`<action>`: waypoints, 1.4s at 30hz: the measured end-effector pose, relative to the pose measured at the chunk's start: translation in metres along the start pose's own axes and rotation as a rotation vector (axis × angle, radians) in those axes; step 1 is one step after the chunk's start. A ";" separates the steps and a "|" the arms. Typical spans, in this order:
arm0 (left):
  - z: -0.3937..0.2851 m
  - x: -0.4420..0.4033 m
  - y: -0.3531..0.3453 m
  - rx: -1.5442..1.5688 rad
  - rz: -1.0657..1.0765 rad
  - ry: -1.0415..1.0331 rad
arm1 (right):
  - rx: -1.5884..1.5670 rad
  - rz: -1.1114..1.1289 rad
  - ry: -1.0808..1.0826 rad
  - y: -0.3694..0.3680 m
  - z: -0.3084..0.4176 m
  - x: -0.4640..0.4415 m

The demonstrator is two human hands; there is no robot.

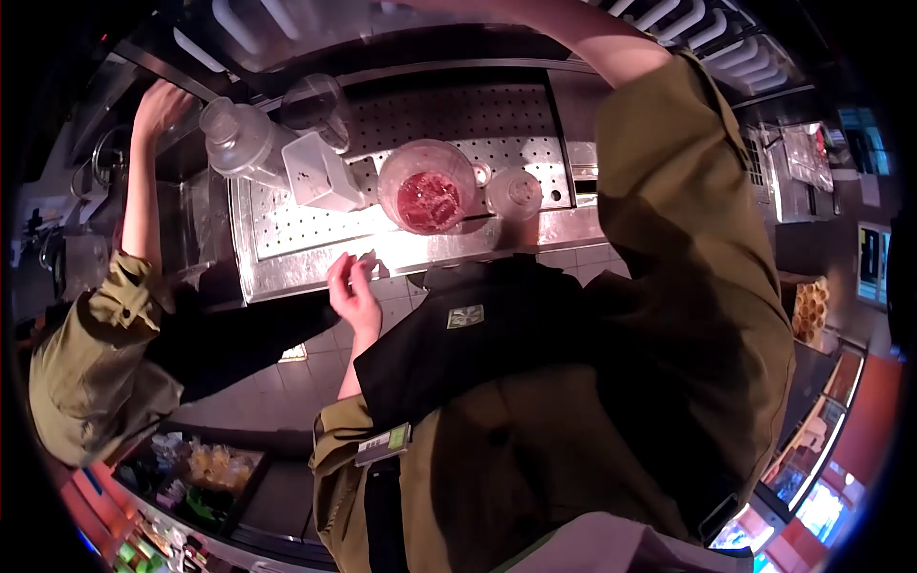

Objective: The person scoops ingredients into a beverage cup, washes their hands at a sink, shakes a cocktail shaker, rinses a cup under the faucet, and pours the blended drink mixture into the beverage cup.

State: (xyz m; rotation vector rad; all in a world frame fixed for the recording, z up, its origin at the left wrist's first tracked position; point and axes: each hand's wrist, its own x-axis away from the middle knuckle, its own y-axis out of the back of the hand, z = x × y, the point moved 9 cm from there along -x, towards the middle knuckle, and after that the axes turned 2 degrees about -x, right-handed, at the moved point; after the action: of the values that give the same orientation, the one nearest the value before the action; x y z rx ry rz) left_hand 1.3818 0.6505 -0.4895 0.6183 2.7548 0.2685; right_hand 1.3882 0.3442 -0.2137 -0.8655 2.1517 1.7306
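My left hand (355, 298) is at the front edge of the metal counter (401, 250), its fingers slightly bent and apart, with nothing visible in them. Just beyond it stands a clear pitcher (430, 196) with red, foamy or icy contents. To the pitcher's right is a small clear cup or jar (516, 196). A translucent square container (320, 172) leans to the pitcher's left. My right arm reaches up and across the top of the view; its hand is cut off by the frame's edge.
A perforated tray (458, 105) lies under the vessels. Another clear jug (318, 107) and a clear lidded vessel (239, 138) stand at the left. A co-worker's hand (162, 107) and sleeve are at far left. White curved handles line the top. Bagged items (218, 466) are lower left.
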 end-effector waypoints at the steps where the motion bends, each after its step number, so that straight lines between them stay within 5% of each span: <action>1: -0.011 0.000 -0.010 -0.042 0.011 -0.036 | -0.215 0.092 -0.100 0.005 0.005 0.020; 4: -0.041 0.003 -0.030 0.048 -0.059 -0.006 | -0.911 0.621 -0.531 -0.064 0.037 0.145; 6: -0.054 0.010 -0.032 0.068 -0.142 0.017 | -0.820 0.680 -0.241 -0.067 0.082 0.213; 8: -0.069 0.018 -0.035 0.106 -0.260 0.049 | -0.850 0.739 -0.373 -0.085 0.110 0.277; 13: -0.101 0.033 -0.057 0.072 -0.399 0.009 | -1.195 0.367 -0.672 -0.098 0.111 0.304; 16: -0.123 0.040 -0.062 0.007 -0.412 -0.034 | -1.273 0.338 -0.692 -0.103 0.095 0.306; 17: -0.127 0.042 -0.060 -0.010 -0.431 -0.044 | -1.436 0.408 -0.938 -0.104 0.088 0.310; 19: -0.136 0.039 -0.053 -0.028 -0.454 -0.044 | -1.497 0.304 -0.996 -0.089 0.062 0.292; 24: -0.164 0.018 -0.048 -0.040 -0.460 -0.087 | -1.573 -0.164 -0.443 0.006 0.033 0.162; 28: -0.174 0.009 -0.046 -0.036 -0.403 -0.146 | -1.488 -0.113 -0.182 0.039 0.055 0.084; 36: -0.137 0.014 -0.036 -0.031 -0.284 0.018 | -1.526 0.030 -0.159 0.016 0.067 0.048; 42: -0.134 0.015 -0.045 -0.052 -0.246 -0.068 | -1.580 0.051 -0.228 0.007 0.065 0.046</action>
State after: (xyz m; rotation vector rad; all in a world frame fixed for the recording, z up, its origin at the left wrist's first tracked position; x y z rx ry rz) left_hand 1.3068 0.6017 -0.3786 0.2664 2.7127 0.2569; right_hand 1.3364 0.3931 -0.2498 -0.7103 0.2895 3.1750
